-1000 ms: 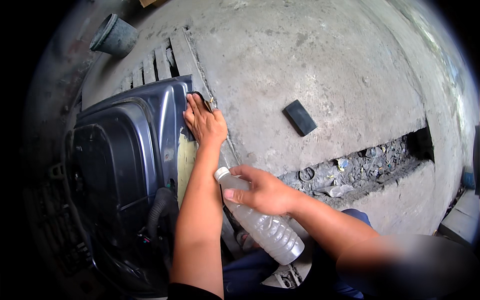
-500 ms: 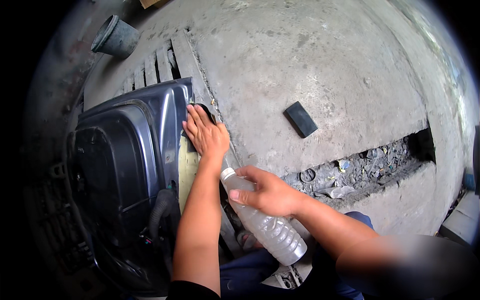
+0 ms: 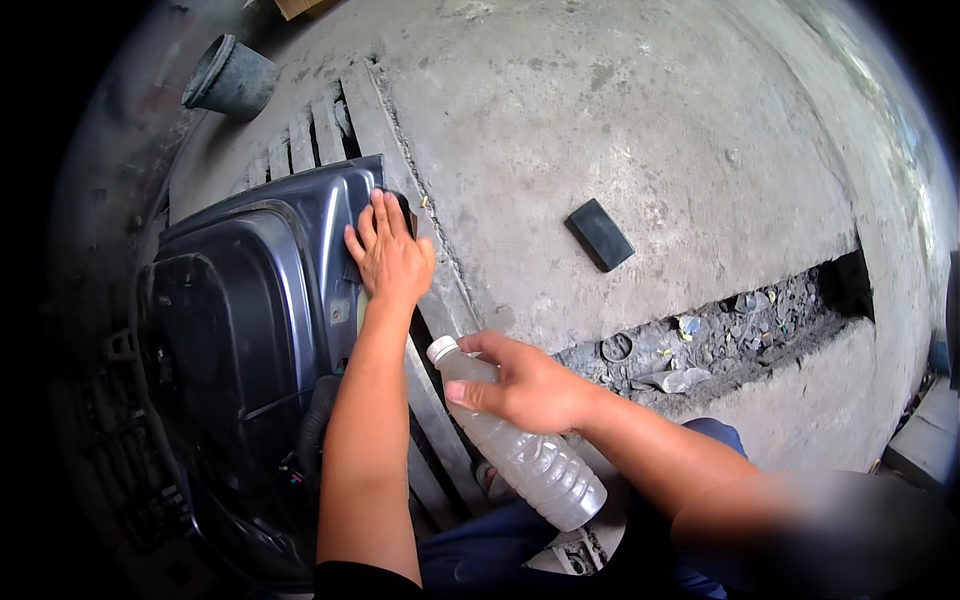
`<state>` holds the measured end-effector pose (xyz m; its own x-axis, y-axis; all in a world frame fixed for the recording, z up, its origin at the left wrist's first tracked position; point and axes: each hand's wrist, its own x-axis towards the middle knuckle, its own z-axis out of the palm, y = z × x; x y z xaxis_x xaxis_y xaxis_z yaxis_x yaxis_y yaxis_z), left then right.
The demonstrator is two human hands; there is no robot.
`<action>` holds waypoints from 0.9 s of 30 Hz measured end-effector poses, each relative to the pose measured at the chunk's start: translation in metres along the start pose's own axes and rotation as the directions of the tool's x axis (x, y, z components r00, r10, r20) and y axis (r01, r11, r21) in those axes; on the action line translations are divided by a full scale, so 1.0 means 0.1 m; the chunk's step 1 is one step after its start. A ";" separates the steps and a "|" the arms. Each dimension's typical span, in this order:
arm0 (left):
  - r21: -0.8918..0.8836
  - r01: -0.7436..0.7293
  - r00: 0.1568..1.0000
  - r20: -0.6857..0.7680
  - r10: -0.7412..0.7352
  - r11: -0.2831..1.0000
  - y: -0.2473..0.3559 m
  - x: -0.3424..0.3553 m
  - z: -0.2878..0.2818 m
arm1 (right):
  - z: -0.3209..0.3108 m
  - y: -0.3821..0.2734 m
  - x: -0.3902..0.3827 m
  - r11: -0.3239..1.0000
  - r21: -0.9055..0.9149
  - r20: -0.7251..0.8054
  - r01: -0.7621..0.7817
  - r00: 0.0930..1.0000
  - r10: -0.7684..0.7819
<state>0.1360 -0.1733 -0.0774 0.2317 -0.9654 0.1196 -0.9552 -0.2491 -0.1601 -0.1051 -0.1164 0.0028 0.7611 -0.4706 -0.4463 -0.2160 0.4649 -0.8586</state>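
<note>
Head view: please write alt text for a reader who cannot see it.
A person's left hand lies over a dark sheet at the edge of a dark panel; the right hand grips a capped bottle. A black block lies on the concrete floor.

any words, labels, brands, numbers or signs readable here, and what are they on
None can be read.
Bottle in the right hand: no lettering shows.
Black block: none shows.
Bucket: none shows.
Dark panel: any markings are too small to read.
Coloured litter: too small to read.
</note>
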 end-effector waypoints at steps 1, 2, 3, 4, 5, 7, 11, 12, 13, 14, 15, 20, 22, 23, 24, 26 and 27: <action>0.008 0.004 1.000 0.022 -0.005 1.000 0.02 -0.10 0.00 | -0.01 0.01 -0.01 1.000 -0.001 -0.006 0.006 1.000 -0.006; 0.022 0.008 0.999 0.049 -0.009 1.000 0.02 -0.21 -0.02 | 0.01 0.01 0.00 1.000 0.003 -0.008 0.012 1.000 -0.012; 0.035 0.011 0.997 0.075 -0.013 0.999 0.03 -0.25 -0.01 | 0.00 0.00 0.00 1.000 0.015 -0.004 -0.014 1.000 0.014; 0.062 0.026 0.996 0.088 -0.032 0.998 0.05 -0.19 0.02 | -0.02 -0.03 0.00 0.999 0.027 0.000 -0.041 0.999 0.041; 0.047 0.020 0.998 0.052 -0.023 0.999 0.01 -0.11 0.01 | 0.00 -0.05 0.00 0.997 0.037 0.016 -0.066 0.998 0.066; 0.020 0.005 1.000 -0.019 -0.005 1.000 -0.10 0.03 0.00 | 0.07 -0.02 0.00 0.998 0.060 0.025 -0.022 0.999 0.020; -0.014 -0.013 1.000 -0.008 0.013 1.000 -0.04 -0.21 0.10 | 0.04 0.03 0.04 1.000 -0.001 -0.005 -0.015 1.000 0.015; -0.038 0.028 0.999 0.016 -0.028 0.999 0.01 -0.26 0.12 | 0.02 0.02 0.04 1.000 -0.009 -0.008 -0.018 1.000 0.018; -0.044 0.024 1.000 -0.007 -0.025 0.999 0.02 -0.20 0.15 | -0.01 0.01 0.03 1.000 -0.017 -0.011 -0.023 1.000 0.022; -0.043 0.028 0.999 -0.031 -0.029 0.999 -0.01 -0.11 0.12 | 0.00 0.00 0.03 0.999 -0.026 -0.005 -0.023 1.000 0.023; -0.042 0.033 0.998 -0.048 -0.035 0.999 -0.02 -0.04 0.10 | 0.02 0.01 0.03 0.999 -0.012 0.002 -0.037 0.999 0.037; -0.122 0.070 0.993 -0.088 -0.081 0.990 -0.06 0.06 0.13 | 0.06 0.00 0.06 1.000 -0.008 -0.004 -0.009 1.000 0.009; -0.095 0.112 0.991 -0.059 -0.118 0.989 0.05 -0.15 0.16 | 0.02 0.03 0.04 1.000 -0.012 -0.015 -0.025 1.000 0.025; -0.106 0.118 0.989 -0.072 -0.126 0.987 0.04 -0.16 0.13 | 0.02 0.04 0.05 0.999 -0.013 -0.016 -0.030 0.999 0.029; -0.117 0.123 0.987 -0.085 -0.134 0.985 0.02 -0.15 0.09 | 0.02 0.05 0.06 1.000 -0.015 -0.022 -0.027 0.999 0.026; -0.111 0.120 0.983 -0.128 -0.134 0.987 -0.02 -0.12 0.06 | 0.03 0.06 0.07 1.000 -0.022 -0.031 -0.020 0.999 0.019; -0.119 0.118 0.985 -0.114 -0.132 0.986 -0.01 -0.12 0.06 | 0.03 0.05 0.07 0.999 -0.027 -0.027 -0.026 0.999 0.025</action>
<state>0.1355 -0.1616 -0.0849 0.3333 -0.9090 0.2503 -0.9361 -0.3507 -0.0269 -0.0990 -0.1152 -0.0043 0.7385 -0.4792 -0.4743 -0.2519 0.4564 -0.8534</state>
